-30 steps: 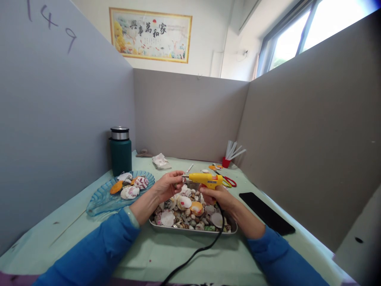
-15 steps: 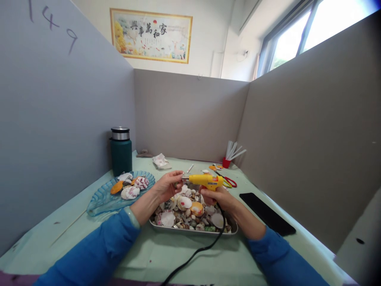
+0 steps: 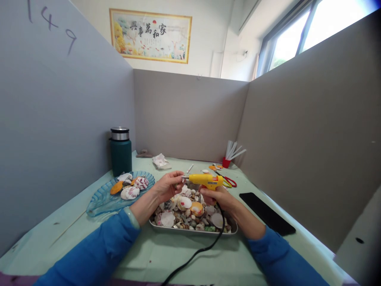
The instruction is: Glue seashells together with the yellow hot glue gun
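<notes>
My right hand point(image 3: 216, 195) is wrapped round the handle of a yellow hot glue gun point(image 3: 205, 180), whose nozzle points left. Fingers pinched together, my left hand point(image 3: 168, 186) is at the nozzle tip; it grips something small and pale that I cannot make out. Below both hands sits a metal tray point(image 3: 190, 232) heaped with seashells and small stones. A white scallop shell point(image 3: 167, 218) and an orange shell point(image 3: 197, 208) lie on top of the heap. The gun's black cord point(image 3: 196, 251) runs over the tray's front rim towards me.
On the left, a blue glass dish point(image 3: 102, 202) holds several shells, with a green flask point(image 3: 121, 155) behind it. Crumpled paper point(image 3: 161, 161), red-handled scissors point(image 3: 230, 181) and a red cup point(image 3: 226, 162) of glue sticks stand further back. A black phone point(image 3: 266, 213) lies right. Grey partitions enclose the table.
</notes>
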A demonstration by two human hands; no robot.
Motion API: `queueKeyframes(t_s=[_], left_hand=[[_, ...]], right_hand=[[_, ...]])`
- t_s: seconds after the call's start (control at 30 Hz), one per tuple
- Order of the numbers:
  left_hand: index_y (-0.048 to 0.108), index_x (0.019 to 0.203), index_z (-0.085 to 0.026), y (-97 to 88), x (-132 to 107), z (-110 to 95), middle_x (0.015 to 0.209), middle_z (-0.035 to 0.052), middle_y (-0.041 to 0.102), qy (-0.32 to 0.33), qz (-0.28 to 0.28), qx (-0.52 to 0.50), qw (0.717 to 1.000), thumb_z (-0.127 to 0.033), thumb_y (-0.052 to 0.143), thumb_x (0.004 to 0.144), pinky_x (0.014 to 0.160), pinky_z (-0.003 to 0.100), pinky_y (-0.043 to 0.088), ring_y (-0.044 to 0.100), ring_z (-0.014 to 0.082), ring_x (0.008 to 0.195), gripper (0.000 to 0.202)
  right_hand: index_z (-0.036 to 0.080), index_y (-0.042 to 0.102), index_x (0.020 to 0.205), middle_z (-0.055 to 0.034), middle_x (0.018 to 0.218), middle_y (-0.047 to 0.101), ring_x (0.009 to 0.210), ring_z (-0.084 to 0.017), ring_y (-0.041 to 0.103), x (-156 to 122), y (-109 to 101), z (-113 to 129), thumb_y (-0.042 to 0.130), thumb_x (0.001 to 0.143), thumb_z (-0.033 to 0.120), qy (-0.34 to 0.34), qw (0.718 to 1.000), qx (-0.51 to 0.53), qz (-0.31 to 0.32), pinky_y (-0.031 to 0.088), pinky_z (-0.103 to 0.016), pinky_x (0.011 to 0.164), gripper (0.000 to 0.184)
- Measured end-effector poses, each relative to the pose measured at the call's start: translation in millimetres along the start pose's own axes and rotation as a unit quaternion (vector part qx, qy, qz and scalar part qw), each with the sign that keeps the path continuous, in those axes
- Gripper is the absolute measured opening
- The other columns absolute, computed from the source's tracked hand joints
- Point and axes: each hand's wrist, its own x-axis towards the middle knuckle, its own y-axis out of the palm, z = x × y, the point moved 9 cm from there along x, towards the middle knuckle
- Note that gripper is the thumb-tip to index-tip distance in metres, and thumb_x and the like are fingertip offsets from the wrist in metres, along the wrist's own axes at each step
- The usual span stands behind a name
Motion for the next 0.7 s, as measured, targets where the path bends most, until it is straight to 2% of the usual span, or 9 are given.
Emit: queueKeyframes(t_s=[0.2, 0.3, 0.4, 0.47, 0.53, 0.6, 0.7], left_hand=[[0.058, 0.086, -0.013, -1.5, 1, 0, 0.062, -0.0024, 0.05, 0.006, -0.004, 0.011, 1.0, -0.015, 0.072, 0.065, 0.042, 0.017, 0.03, 0.043, 0.0036, 0.045, 0.026], [0.058, 0.084, -0.012, -1.7, 1, 0, 0.061, -0.0027, 0.05, 0.009, -0.017, 0.02, 1.0, -0.016, 0.073, 0.064, 0.041, 0.016, 0.029, 0.042, 0.0029, 0.044, 0.025], [0.056, 0.076, -0.012, -10.4, 1, -5, 0.06, -0.003, 0.05, 0.034, -0.068, 0.031, 0.997, -0.015, 0.073, 0.063, 0.042, 0.017, 0.029, 0.042, 0.0031, 0.044, 0.022], [0.054, 0.073, -0.012, -21.2, 1, -8, 0.059, -0.0035, 0.05, 0.054, -0.123, 0.03, 0.99, -0.014, 0.073, 0.063, 0.042, 0.017, 0.03, 0.043, 0.0033, 0.044, 0.022], [0.054, 0.075, -0.012, -31.2, -1, -11, 0.062, -0.0034, 0.052, 0.07, -0.172, 0.025, 0.982, -0.015, 0.073, 0.062, 0.042, 0.017, 0.03, 0.044, 0.0031, 0.044, 0.023], [0.054, 0.078, -0.012, -35.8, -2, -12, 0.066, -0.0028, 0.055, 0.082, -0.193, 0.022, 0.977, -0.015, 0.073, 0.062, 0.043, 0.017, 0.031, 0.045, 0.0029, 0.045, 0.025], [0.054, 0.079, -0.013, -35.3, -2, -13, 0.066, -0.0029, 0.055, 0.085, -0.189, 0.025, 0.978, -0.017, 0.073, 0.061, 0.043, 0.017, 0.031, 0.045, 0.0031, 0.045, 0.027]], right_hand=[[0.017, 0.052, 0.069, 0.0064, 0.045, 0.039, 0.041, -0.006, 0.032, 3, -2, -4, 0.063, 0.073, 0.041, -0.006, 1.0, 0.014, -0.001, 0.023, -0.024, 0.043, 0.027], [0.017, 0.051, 0.063, 0.0056, 0.045, 0.039, 0.041, -0.006, 0.033, 4, -3, -4, 0.061, 0.075, 0.041, -0.016, 1.0, 0.008, -0.005, 0.023, -0.024, 0.043, 0.028], [0.018, 0.045, 0.053, 0.0046, 0.043, 0.039, 0.041, -0.007, 0.034, 7, -8, -5, 0.059, 0.076, 0.043, -0.014, 0.999, -0.011, -0.035, 0.027, -0.024, 0.044, 0.037], [0.018, 0.047, 0.055, 0.0055, 0.041, 0.038, 0.039, -0.007, 0.033, 9, -15, -8, 0.059, 0.075, 0.046, -0.012, 0.998, -0.03, -0.063, 0.027, -0.024, 0.043, 0.036], [0.018, 0.052, 0.063, 0.0059, 0.042, 0.039, 0.039, -0.008, 0.034, 12, -22, -8, 0.06, 0.074, 0.048, -0.02, 0.992, -0.088, -0.087, 0.028, -0.024, 0.043, 0.033], [0.018, 0.057, 0.07, 0.0036, 0.049, 0.047, 0.045, -0.01, 0.041, 14, -25, -3, 0.063, 0.071, 0.048, -0.052, 0.973, -0.203, -0.099, 0.03, -0.023, 0.046, 0.031], [0.018, 0.06, 0.075, -0.0011, 0.067, 0.059, 0.061, -0.014, 0.05, 12, -17, 7, 0.061, 0.072, 0.05, -0.094, 0.91, -0.394, -0.087, 0.034, -0.025, 0.056, 0.032]])
